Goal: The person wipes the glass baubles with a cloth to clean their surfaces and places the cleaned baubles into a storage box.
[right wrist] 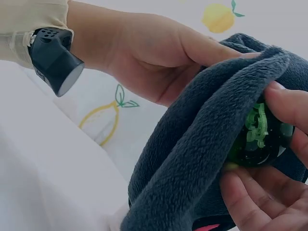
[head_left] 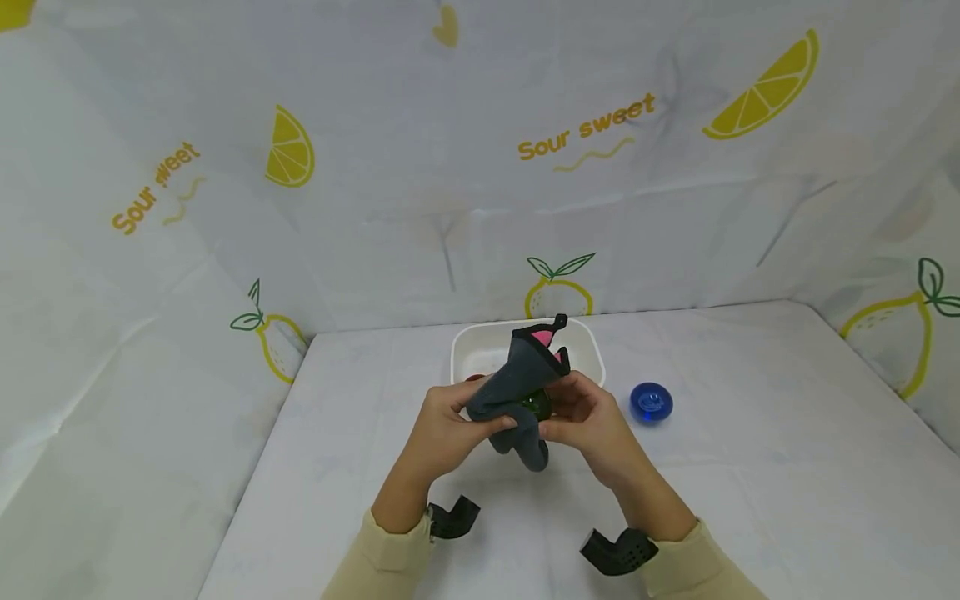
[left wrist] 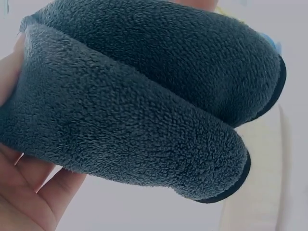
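A dark grey-blue fleecy cloth (head_left: 512, 379) with black edging and a bit of pink hangs folded between both hands, above the table. My left hand (head_left: 453, 422) grips it from the left, thumb in front and fingers behind. In my right hand (head_left: 592, 421) a dark green glass piece (right wrist: 260, 132) is pinched between thumb and fingers, with a lighter green raised figure on its face. The cloth (right wrist: 192, 139) lies against that piece and hides part of it. In the left wrist view the cloth (left wrist: 130, 106) covers most of the picture.
Behind the hands stands a white tray (head_left: 468, 342), partly hidden, with a red item (head_left: 475, 377) at its near left side. A blue glass piece (head_left: 651, 403) lies on the white-covered table (head_left: 750, 483) to the right. A lemon-printed sheet (head_left: 420, 200) hangs behind.
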A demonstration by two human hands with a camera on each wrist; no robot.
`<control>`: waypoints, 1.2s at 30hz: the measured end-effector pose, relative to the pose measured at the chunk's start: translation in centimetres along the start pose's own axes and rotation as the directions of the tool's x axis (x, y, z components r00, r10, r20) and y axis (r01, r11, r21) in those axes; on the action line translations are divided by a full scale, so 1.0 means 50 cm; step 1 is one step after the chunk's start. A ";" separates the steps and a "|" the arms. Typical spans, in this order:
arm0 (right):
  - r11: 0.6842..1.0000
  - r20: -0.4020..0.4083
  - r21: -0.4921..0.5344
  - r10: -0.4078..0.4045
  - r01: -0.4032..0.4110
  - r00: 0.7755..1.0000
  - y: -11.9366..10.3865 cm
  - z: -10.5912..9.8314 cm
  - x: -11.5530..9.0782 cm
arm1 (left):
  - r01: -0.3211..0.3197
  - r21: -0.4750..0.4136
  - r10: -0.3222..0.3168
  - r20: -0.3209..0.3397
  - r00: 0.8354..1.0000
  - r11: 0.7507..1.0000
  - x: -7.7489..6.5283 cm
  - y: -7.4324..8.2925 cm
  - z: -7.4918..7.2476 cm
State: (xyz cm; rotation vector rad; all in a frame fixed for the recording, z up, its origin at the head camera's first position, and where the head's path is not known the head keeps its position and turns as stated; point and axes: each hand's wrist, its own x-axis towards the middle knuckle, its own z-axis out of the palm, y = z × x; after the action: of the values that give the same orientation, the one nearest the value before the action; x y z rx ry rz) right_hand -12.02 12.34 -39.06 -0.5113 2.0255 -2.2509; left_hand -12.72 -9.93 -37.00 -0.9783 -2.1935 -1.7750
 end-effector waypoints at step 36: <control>0.965 0.186 0.262 -0.040 -0.011 0.982 0.003 -0.018 -0.001 | 0.103 0.179 -0.110 0.030 0.993 0.978 -0.007 -0.008 -0.002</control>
State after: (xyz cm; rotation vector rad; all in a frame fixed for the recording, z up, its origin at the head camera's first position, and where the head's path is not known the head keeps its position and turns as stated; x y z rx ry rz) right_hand -12.26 13.17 -39.31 -0.6859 1.6096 -2.3288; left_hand -12.72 -10.16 -37.48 -0.8786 -2.4220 -1.5794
